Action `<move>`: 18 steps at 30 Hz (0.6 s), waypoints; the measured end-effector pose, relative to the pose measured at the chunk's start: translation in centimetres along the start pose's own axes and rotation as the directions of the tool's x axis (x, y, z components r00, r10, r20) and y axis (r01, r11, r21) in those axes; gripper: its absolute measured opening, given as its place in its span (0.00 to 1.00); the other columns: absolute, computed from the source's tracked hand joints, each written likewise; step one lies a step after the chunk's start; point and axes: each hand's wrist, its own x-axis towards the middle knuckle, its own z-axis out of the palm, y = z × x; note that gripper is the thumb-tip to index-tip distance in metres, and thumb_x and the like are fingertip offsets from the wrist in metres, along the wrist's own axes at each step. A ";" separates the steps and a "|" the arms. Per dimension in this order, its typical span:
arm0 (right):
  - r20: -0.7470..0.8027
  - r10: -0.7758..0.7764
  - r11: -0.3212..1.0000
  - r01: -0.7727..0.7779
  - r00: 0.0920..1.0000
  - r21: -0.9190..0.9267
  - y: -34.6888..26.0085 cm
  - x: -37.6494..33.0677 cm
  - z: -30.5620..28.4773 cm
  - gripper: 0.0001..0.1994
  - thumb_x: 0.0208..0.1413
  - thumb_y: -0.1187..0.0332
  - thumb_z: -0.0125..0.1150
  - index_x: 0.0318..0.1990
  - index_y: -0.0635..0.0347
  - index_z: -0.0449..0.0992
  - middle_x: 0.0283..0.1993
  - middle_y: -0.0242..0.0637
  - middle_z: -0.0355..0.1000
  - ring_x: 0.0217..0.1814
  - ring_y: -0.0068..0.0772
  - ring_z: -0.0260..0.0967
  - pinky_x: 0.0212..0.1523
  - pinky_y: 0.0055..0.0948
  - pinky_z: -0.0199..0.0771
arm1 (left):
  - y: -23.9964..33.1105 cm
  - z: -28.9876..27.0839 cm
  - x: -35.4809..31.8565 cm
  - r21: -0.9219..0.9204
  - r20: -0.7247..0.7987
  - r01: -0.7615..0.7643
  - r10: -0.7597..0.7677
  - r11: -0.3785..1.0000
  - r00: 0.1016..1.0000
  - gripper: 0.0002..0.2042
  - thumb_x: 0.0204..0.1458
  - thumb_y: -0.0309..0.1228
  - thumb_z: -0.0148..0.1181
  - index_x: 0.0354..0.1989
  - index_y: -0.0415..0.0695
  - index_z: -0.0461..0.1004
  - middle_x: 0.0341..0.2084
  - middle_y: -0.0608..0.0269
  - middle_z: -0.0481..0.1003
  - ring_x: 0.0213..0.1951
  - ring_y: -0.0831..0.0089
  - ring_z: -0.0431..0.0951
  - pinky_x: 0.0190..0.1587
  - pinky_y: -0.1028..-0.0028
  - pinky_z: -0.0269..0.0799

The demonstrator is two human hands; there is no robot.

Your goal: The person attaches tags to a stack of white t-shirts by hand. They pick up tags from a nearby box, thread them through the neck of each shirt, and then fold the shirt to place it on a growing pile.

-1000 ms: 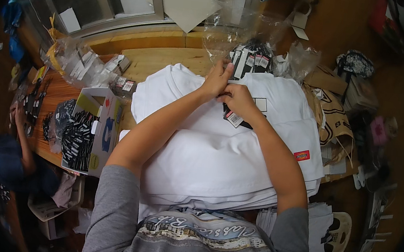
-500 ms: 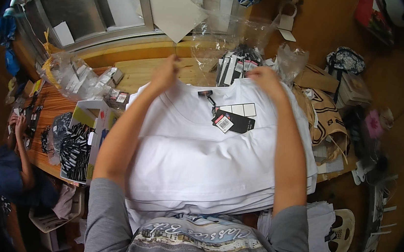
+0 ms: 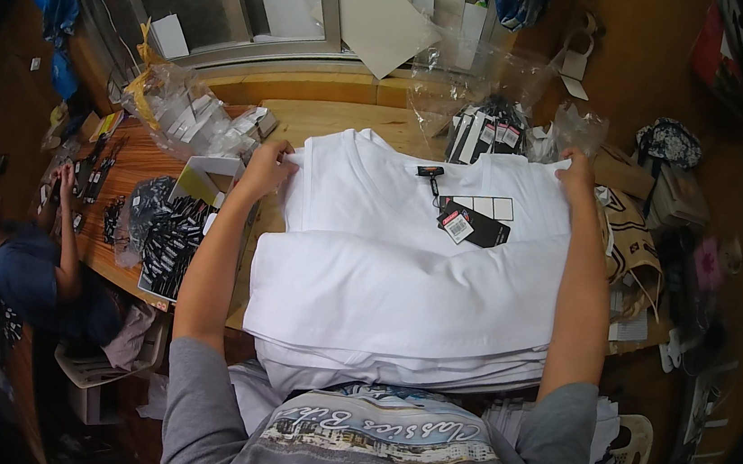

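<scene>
A white T-shirt lies spread on top of a stack of folded white shirts on a wooden table. My left hand grips the shirt's left shoulder, and my right hand grips its right shoulder. Black and white hang tags hang from a string at the collar and rest on the shirt's chest. The nearer half of the shirt is folded over toward me.
A box of black tags sits to the left of the stack. Clear plastic bags and a bundle of black tags lie at the table's far side. Another person sits at the left. Printed bags are on the right.
My hands left the tags at the shirt's middle and spread apart to its two shoulders. The shirt now lies flat with the tags on its chest.
</scene>
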 end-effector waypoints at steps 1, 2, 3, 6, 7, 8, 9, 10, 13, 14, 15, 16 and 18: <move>-0.007 -0.032 0.998 0.032 0.999 0.046 0.6 0.4 -0.7 0.13 0.28 0.75 0.62 0.29 0.61 0.71 0.30 0.41 0.69 0.34 0.39 0.66 0.34 0.30 0.64 | 0.1 -0.4 0.2 -0.112 0.006 0.078 -0.078 0.991 0.997 0.11 0.31 0.22 0.59 0.26 0.39 0.66 0.20 0.61 0.67 0.24 0.74 0.67 0.26 0.76 0.63; -0.017 -0.062 0.994 0.064 0.998 0.090 1.3 0.5 -1.3 0.14 0.28 0.76 0.62 0.29 0.62 0.70 0.28 0.39 0.70 0.33 0.36 0.67 0.33 0.29 0.64 | 0.2 -0.8 0.5 -0.222 0.023 0.153 -0.152 0.963 0.988 0.10 0.31 0.21 0.59 0.24 0.39 0.65 0.19 0.63 0.67 0.23 0.76 0.67 0.25 0.77 0.63; 0.073 -0.024 0.952 0.001 0.997 0.306 1.8 0.5 -2.5 0.14 0.27 0.77 0.61 0.29 0.63 0.70 0.26 0.36 0.69 0.30 0.32 0.66 0.31 0.26 0.64 | -0.1 -1.4 0.6 -0.518 0.005 0.144 -0.165 0.843 0.986 0.11 0.31 0.18 0.57 0.24 0.42 0.64 0.19 0.68 0.65 0.21 0.81 0.66 0.23 0.80 0.63; 0.208 0.000 0.812 -0.121 0.978 0.571 0.5 -2.3 -9.3 0.14 0.26 0.81 0.58 0.29 0.65 0.69 0.24 0.31 0.66 0.24 0.22 0.62 0.27 0.19 0.63 | 3.4 -5.8 -1.6 -0.746 -0.096 -0.001 -0.106 0.666 0.990 0.18 0.28 0.11 0.52 0.29 0.45 0.62 0.25 0.71 0.62 0.27 0.80 0.66 0.28 0.84 0.65; 0.134 -0.093 0.789 -0.009 0.987 0.614 2.2 -4.0 -10.8 0.13 0.27 0.82 0.56 0.28 0.65 0.69 0.24 0.32 0.66 0.25 0.21 0.62 0.27 0.18 0.63 | 3.8 -6.7 -2.9 -0.778 -0.127 -0.072 -0.045 0.624 0.991 0.20 0.28 0.13 0.53 0.33 0.46 0.61 0.26 0.70 0.61 0.27 0.79 0.67 0.27 0.83 0.66; 0.052 -0.176 0.760 0.102 0.983 0.642 4.6 -6.0 -12.7 0.12 0.28 0.82 0.55 0.27 0.64 0.69 0.25 0.32 0.66 0.25 0.21 0.62 0.27 0.17 0.63 | 5.4 -8.0 -4.6 -0.833 -0.045 -0.031 -0.013 0.553 0.999 0.22 0.27 0.16 0.57 0.35 0.45 0.60 0.24 0.70 0.61 0.27 0.78 0.67 0.24 0.82 0.67; 0.182 -0.199 0.755 0.032 0.963 0.655 5.7 -8.2 -14.3 0.12 0.29 0.82 0.54 0.29 0.65 0.70 0.26 0.32 0.66 0.27 0.21 0.62 0.30 0.18 0.63 | 5.9 -8.8 -7.0 -0.870 -0.040 -0.057 0.046 0.490 0.998 0.23 0.28 0.19 0.59 0.36 0.43 0.59 0.23 0.68 0.63 0.25 0.78 0.67 0.22 0.82 0.67; 0.310 -0.226 0.752 -0.037 0.923 0.659 6.2 -10.5 -15.4 0.13 0.30 0.83 0.52 0.30 0.65 0.70 0.27 0.32 0.66 0.29 0.21 0.62 0.32 0.18 0.62 | 3.8 -10.0 -9.0 -0.806 0.154 0.006 0.200 0.592 0.967 0.24 0.27 0.22 0.63 0.36 0.42 0.60 0.22 0.67 0.64 0.25 0.78 0.67 0.26 0.80 0.67; 0.471 -0.100 0.834 -0.184 0.877 0.520 6.2 -16.0 -14.1 0.15 0.32 0.83 0.51 0.34 0.65 0.71 0.31 0.33 0.67 0.37 0.24 0.62 0.40 0.19 0.60 | 4.6 -9.5 -11.9 -0.405 0.688 0.120 0.215 0.906 0.693 0.14 0.27 0.16 0.60 0.26 0.38 0.67 0.23 0.67 0.68 0.28 0.78 0.67 0.34 0.78 0.64; 0.463 -0.083 0.863 -0.169 0.883 0.476 6.0 -17.3 -13.2 0.16 0.32 0.83 0.50 0.34 0.65 0.72 0.32 0.34 0.67 0.38 0.26 0.62 0.42 0.20 0.59 | 5.5 -8.7 -12.3 -0.268 0.737 0.103 0.135 0.958 0.662 0.15 0.27 0.16 0.59 0.29 0.39 0.67 0.22 0.66 0.68 0.28 0.77 0.67 0.33 0.79 0.64; 0.416 -0.173 0.908 -0.020 0.893 0.419 6.1 -17.9 -12.8 0.15 0.34 0.83 0.49 0.34 0.65 0.71 0.34 0.36 0.67 0.39 0.28 0.62 0.43 0.20 0.58 | 6.3 -8.4 -12.0 -0.230 0.753 0.088 0.120 0.969 0.647 0.16 0.27 0.15 0.57 0.30 0.39 0.68 0.23 0.64 0.68 0.28 0.75 0.68 0.33 0.78 0.64; 0.403 -0.206 0.910 0.024 0.892 0.414 6.0 -18.2 -12.9 0.15 0.35 0.83 0.49 0.35 0.64 0.71 0.34 0.36 0.67 0.39 0.29 0.62 0.44 0.21 0.57 | 7.4 -8.3 -11.8 -0.187 0.770 0.069 0.102 0.980 0.630 0.16 0.27 0.14 0.56 0.30 0.38 0.68 0.23 0.63 0.69 0.29 0.74 0.69 0.33 0.77 0.64; 0.445 -0.257 0.915 0.068 0.858 0.397 5.1 -17.9 -13.2 0.14 0.36 0.81 0.49 0.36 0.62 0.72 0.35 0.36 0.65 0.41 0.31 0.60 0.46 0.22 0.55 | 10.4 -8.0 -12.5 -0.085 0.581 -0.003 0.052 0.996 0.813 0.16 0.28 0.15 0.56 0.31 0.39 0.68 0.23 0.60 0.69 0.29 0.70 0.70 0.33 0.76 0.64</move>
